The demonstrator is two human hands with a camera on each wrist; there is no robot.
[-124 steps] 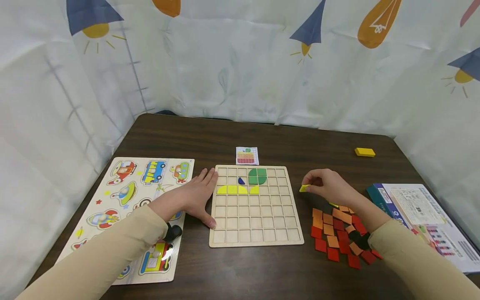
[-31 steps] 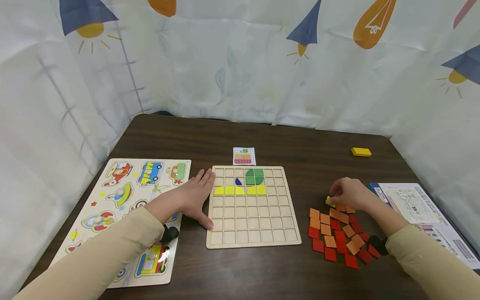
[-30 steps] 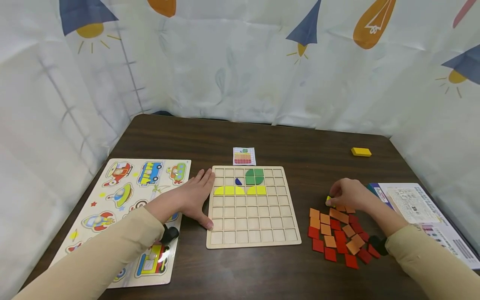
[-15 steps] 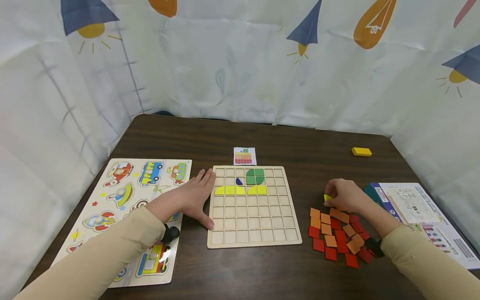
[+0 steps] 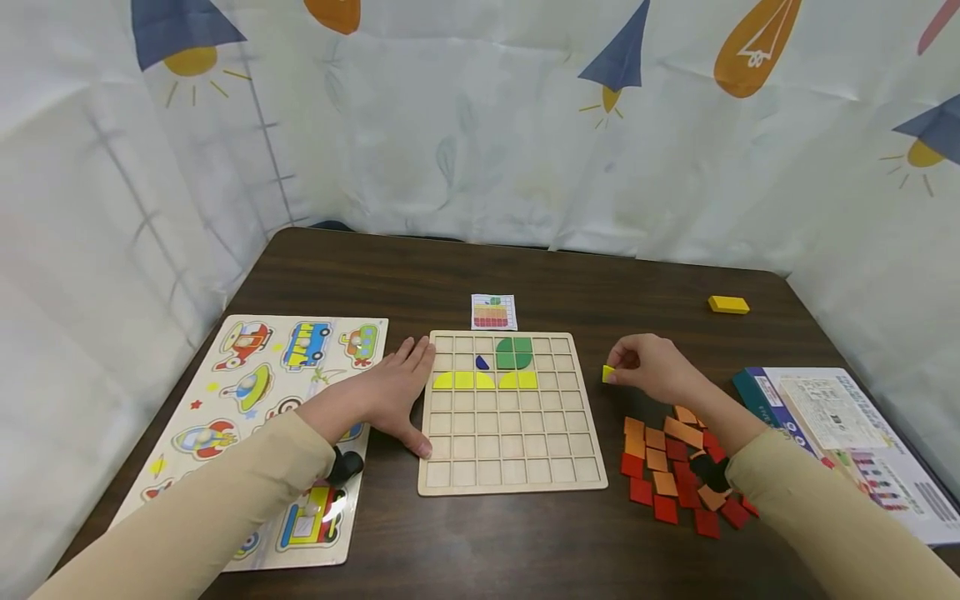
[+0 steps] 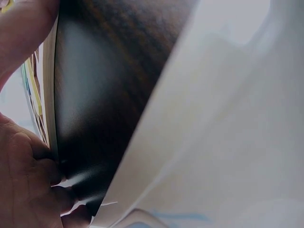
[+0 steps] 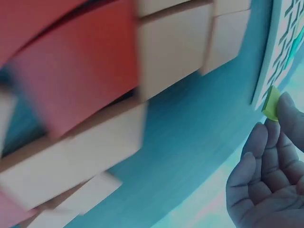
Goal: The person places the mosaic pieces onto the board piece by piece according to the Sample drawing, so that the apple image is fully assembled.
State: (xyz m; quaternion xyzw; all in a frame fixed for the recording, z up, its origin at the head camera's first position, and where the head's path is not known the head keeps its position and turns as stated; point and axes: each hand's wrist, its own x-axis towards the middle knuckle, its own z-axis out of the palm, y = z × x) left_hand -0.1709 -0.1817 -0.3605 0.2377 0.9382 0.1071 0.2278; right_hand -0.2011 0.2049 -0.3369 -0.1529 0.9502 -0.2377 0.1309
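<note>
Two hands were at work. My left hand (image 5: 390,396) lay flat, fingers straight, against the left edge of the wooden grid board (image 5: 512,462), beside the glossy vehicle puzzle (image 5: 247,392). Just right of the board, my right hand (image 5: 656,371) pinched a small yellow tile (image 5: 607,374) above the table, square orange and red tiles (image 5: 667,467) behind it.

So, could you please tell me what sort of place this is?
Probably a tabletop play or recording corner: a dark wooden table screened by white rocket-print curtains, bearing a wooden grid puzzle board and a wooden vehicle peg puzzle.
</note>
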